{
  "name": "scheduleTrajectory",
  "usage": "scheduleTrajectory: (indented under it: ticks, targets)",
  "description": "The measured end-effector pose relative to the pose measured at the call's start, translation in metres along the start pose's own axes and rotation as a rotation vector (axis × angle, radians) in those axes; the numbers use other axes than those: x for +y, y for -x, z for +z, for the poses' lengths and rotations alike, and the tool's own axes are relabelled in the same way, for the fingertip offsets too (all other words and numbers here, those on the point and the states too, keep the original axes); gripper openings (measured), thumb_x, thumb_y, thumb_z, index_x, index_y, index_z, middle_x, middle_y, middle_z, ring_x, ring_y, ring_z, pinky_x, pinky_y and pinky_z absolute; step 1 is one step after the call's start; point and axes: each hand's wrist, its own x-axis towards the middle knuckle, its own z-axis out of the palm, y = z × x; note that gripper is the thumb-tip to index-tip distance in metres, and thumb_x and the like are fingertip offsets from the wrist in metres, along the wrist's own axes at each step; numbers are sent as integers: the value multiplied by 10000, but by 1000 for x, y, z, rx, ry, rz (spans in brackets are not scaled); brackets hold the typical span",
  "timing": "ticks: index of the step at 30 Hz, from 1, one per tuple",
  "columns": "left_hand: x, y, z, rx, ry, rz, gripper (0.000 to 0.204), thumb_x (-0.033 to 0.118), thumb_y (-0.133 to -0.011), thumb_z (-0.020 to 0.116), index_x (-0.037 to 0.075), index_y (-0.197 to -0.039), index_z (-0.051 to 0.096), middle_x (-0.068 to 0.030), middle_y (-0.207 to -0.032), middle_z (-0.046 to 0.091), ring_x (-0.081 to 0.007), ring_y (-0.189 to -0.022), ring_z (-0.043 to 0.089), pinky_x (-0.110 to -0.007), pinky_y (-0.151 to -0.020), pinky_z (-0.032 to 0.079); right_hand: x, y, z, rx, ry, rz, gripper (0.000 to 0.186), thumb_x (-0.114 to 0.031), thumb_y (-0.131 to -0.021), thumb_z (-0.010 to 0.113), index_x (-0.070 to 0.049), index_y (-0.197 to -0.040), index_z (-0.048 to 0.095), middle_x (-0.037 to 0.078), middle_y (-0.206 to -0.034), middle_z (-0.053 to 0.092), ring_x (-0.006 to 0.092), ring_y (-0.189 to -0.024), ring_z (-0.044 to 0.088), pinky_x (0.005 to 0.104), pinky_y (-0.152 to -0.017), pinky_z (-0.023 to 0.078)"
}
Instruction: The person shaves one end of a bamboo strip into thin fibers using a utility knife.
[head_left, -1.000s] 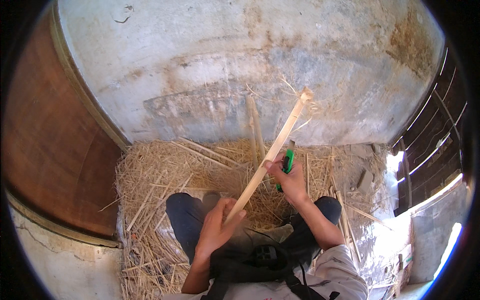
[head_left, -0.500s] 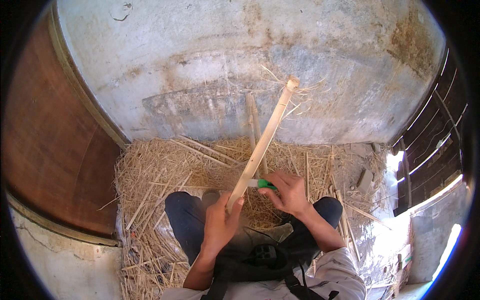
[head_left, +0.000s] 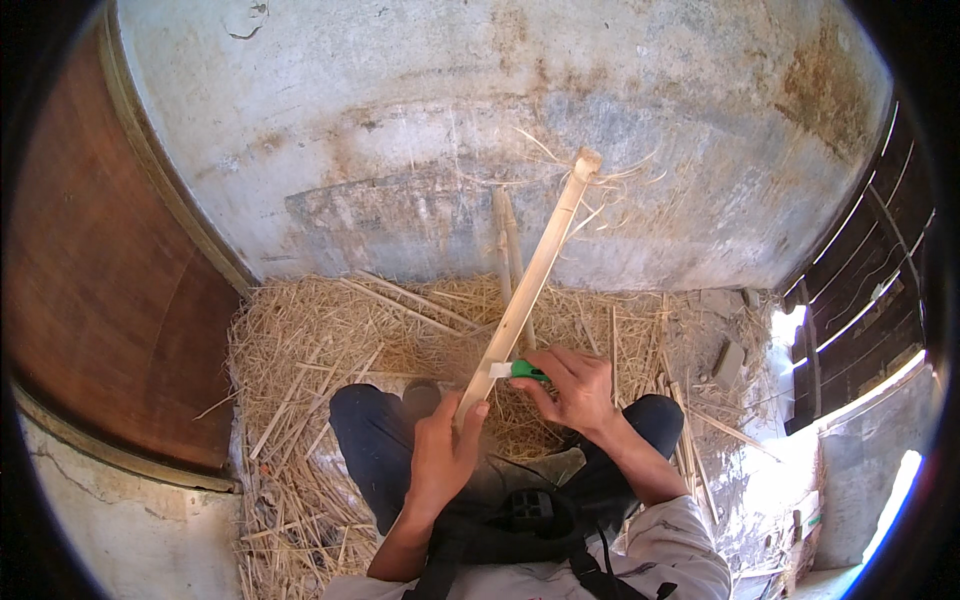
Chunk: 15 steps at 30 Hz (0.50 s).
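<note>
A long pale strip of split bamboo (head_left: 536, 285) slants up and away from my lap toward the wall, thin curled shavings hanging near its far end. My left hand (head_left: 444, 450) is closed round its near end, thumb along the top. In my right hand (head_left: 578, 388) is a knife (head_left: 529, 371) with a green handle, the fingers wrapped round it. Its short light blade touches the strip's right edge, just beyond my left hand. Part of the handle is hidden by my fingers.
Shavings (head_left: 300, 320) and loose split strips (head_left: 405, 300) cover the floor around my legs. Two poles (head_left: 507, 235) lean on the stained wall (head_left: 400, 140) ahead. A brown door panel (head_left: 110, 260) stands at left, a brick-like block (head_left: 729, 362) at right.
The knife and my right hand have shifted slightly left and nearer to me, bringing the blade against the strip. My left hand and the strip stay nearly still.
</note>
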Motion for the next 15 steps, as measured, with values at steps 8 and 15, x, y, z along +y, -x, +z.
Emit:
scheduleTrajectory:
  ticks: [8, 15]
  targets:
    - [-4, 7, -4, 5, -44, 30, 288, 249, -1124, 687, -9, -1007, 635, -189, -639, 585, -348, -514, 595, -460, -536, 413, 7, -3, -1, 49, -11, 29, 328, -333, -884, 924, -98, -1066, 785, 53, -852, 739, 262, -657, 731, 379, -579, 572]
    - [-4, 13, -8, -16, -42, 4, 307, 258, -1130, 676, -7, -985, 622, -193, -629, 589, -381, -527, 623, -474, -541, 431, 8, -4, -1, 50, -20, 24, 320, -322, -880, 928, -97, -1059, 785, 74, -866, 765, 276, -667, 743, 390, -592, 583]
